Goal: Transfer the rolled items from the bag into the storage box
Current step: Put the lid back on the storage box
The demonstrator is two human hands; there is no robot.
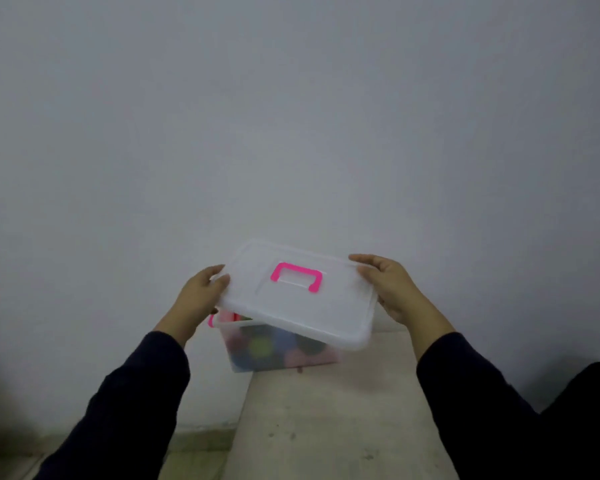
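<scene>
Both hands grip a translucent white lid by its short ends: the left hand [201,295] clasps the edge at 9 o'clock, thumb on top and fingers curled beneath, while the right hand [392,287] holds the opposite edge at 3 o'clock, fingers along the rim. Dark sleeves [125,403] cover both forearms. The lid [302,306] sits tilted above the storage box, its near edge lower toward 5 o'clock and apart from the box's rim on the left, where a gap shows. A bright pink handle [297,276] lies flat at the lid's centre.

Beneath the lid, toward 6 o'clock of it, the storage box [278,351] stands on a pale counter [326,420] close to a plain grey-white wall [291,116]. Its walls are clear, and through them show rolled items [261,348], blurred, in green, blue, pink and dark shades, packed against one another. A pink latch [211,320] juts from the box's left end at 9 o'clock, just beside the left hand's wrist. At 5 o'clock of the view a dark shape, likely the person's clothed leg [589,410], fills the corner.
</scene>
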